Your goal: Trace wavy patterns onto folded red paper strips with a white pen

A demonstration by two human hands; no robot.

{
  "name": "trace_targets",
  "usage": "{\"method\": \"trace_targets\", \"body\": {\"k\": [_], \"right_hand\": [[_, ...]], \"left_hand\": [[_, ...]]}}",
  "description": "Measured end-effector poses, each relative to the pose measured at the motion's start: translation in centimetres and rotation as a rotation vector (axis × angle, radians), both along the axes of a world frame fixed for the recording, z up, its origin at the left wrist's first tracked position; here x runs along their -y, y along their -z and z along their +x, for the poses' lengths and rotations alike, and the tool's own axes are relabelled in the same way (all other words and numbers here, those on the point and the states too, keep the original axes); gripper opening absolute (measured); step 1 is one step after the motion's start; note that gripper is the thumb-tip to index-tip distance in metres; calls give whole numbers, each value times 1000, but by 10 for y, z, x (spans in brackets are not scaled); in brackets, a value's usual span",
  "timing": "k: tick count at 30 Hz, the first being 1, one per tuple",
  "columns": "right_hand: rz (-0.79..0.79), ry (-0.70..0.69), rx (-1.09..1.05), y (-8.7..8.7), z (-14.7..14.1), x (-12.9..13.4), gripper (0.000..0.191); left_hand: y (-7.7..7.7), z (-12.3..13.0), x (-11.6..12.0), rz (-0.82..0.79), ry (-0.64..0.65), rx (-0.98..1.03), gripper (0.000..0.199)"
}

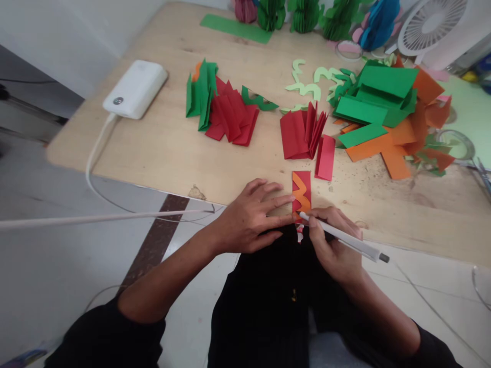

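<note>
Count first: one white pen, one orange zigzag cutout and one red paper piece under it, at the table edge, just right of centre in the frame. Above those sit two red paper piles plus a single red slip. Along the top I get five paper ornaments (three green, one pink, one blue), and one small fan upper right. As for hands, the cutout lies between them: just right of the left hand, fingers spread with tips reaching it, and just up-left of the right hand, which grips the pen, tip at the cutout's lower end.
</note>
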State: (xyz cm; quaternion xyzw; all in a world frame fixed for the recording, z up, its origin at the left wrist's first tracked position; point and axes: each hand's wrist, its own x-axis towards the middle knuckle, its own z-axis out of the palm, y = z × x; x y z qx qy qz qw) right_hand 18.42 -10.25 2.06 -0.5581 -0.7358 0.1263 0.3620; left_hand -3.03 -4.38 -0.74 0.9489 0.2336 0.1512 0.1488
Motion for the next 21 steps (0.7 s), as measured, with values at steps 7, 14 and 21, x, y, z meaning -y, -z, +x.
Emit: {"method": "trace_targets", "body": {"k": [7,14,21], "right_hand": [[-16,-14,-19,-1,-3,1,12],[-131,33,-56,-2,-4,0,15],[-272,181,-438,3,8,0,17]], "left_hand": [[3,-1,1,17,0,38,37],[1,0,1,-5,-19,8,37],[0,1,1,-42,-19,52,33]]}}
